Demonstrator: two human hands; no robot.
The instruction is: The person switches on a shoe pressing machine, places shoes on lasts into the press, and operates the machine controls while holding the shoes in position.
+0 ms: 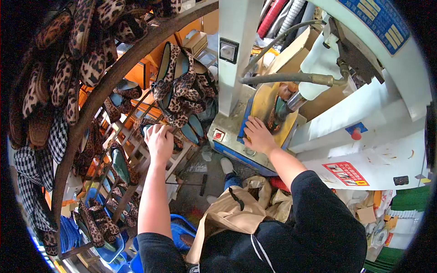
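Observation:
At the rack on the left, my left hand (159, 142) is closed on a leopard-print shoe, whose toe shows beside the fingers; much of it is hidden by the hand. My right hand (260, 135) lies on the edge of the machine's yellow bed (287, 129), its fingers slightly apart. Beyond that hand, a leopard-print shoe (276, 119) with a green inside sits under the machine's metal press rod (296, 102). More leopard-print shoes (180, 82) hang on the rack near my left hand.
A curved brown rack rail (102, 86) crosses the left side, with leopard and houndstooth shoes (32, 177) on it. A hose (287, 78) runs to the press. Blue baskets (182, 223) stand low by my left arm. A red-knobbed switch (218, 135) is on the machine's front corner.

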